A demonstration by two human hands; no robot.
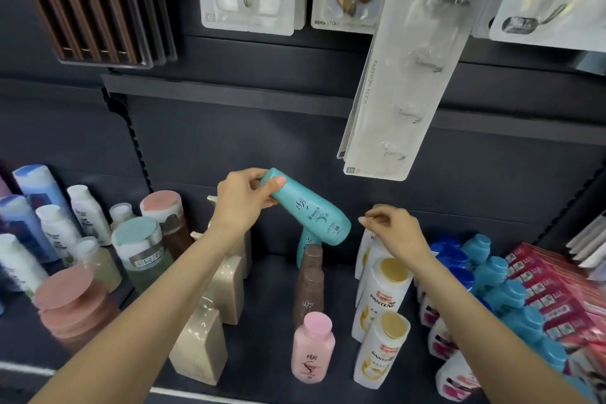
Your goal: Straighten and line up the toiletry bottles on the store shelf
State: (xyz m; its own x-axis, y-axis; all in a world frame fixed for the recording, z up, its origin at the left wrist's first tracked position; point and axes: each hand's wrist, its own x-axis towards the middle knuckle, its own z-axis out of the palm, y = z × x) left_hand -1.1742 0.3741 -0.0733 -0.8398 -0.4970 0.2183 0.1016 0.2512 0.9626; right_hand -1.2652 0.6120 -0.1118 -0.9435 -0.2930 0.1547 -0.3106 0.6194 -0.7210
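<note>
Head view: centre frame, the left hand (244, 198) grips the cap end of a teal plastic shampoo bottle (310, 211), lifted and tilted above the dark shelf (272, 275), likely to set it into the column behind the brown bottle (310, 279). Right of centre, the right hand (395, 233) holds nothing, fingers loosely curled over the white gold-capped bottles (383, 292), perhaps steadying that row.

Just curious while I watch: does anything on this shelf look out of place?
Yes: the teal bottle is off the shelf, tilted in the left hand, while the brown bottles and pink bottle stand upright.
</note>
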